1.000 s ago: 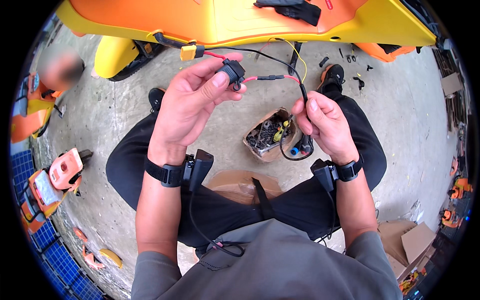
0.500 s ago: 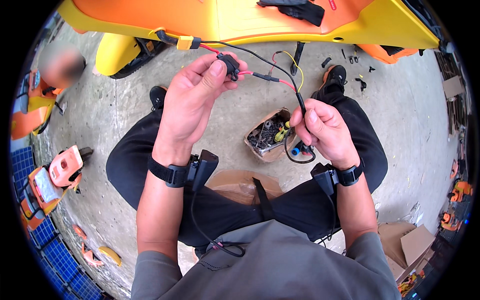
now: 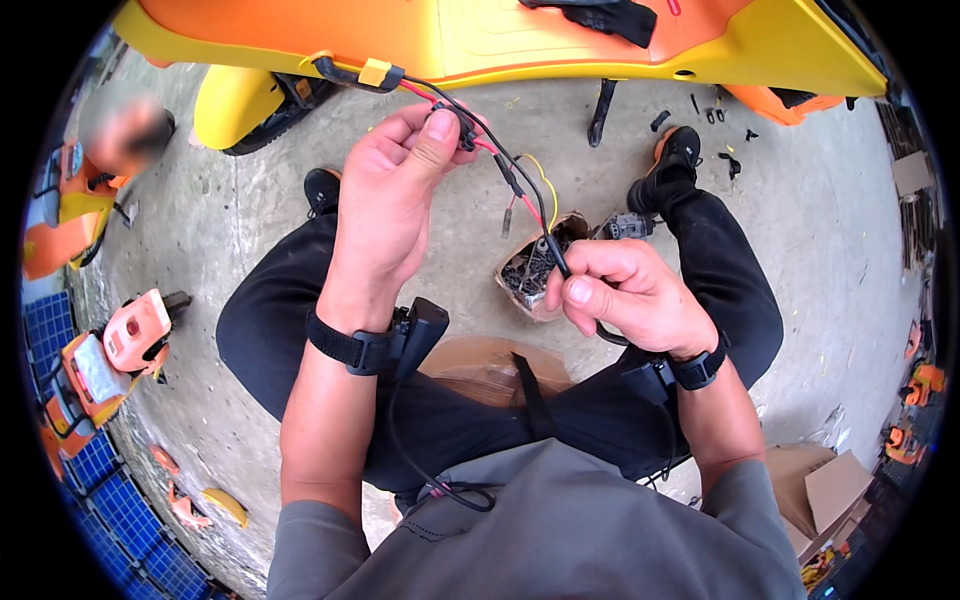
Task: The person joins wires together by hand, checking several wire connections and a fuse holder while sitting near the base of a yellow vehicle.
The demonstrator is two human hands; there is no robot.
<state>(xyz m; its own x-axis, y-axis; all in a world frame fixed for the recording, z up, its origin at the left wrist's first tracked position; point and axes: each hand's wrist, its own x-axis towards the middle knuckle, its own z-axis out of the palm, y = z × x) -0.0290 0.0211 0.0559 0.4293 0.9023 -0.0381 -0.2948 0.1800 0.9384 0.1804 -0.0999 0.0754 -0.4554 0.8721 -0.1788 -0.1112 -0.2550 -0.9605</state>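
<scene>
A black fuse-holder-like piece [image 3: 466, 127] on red wire is pinched between the thumb and fingers of my left hand [image 3: 385, 200]. My right hand [image 3: 635, 300] grips a black cable [image 3: 553, 250] below the point where red, black and yellow wires come out of its sheath. Between my hands runs a red wire with a black sleeve [image 3: 507, 177], and a thin yellow wire [image 3: 550, 185] loops beside it. A yellow connector [image 3: 375, 73] joins the wires to a black lead under the orange-and-yellow vehicle body [image 3: 480, 60].
Below my hands, a carton [image 3: 508, 287] of small dark parts stands on the concrete floor, partly behind my right hand. A grey-black device [image 3: 628, 227] lies beside it. Black gloves [image 3: 610, 20] rest on the vehicle body. At the left is another person [image 3: 125, 130].
My right hand has moved left and slightly down with the cable, so the wires slope more steeply. My left hand stays nearly in place on the black piece.
</scene>
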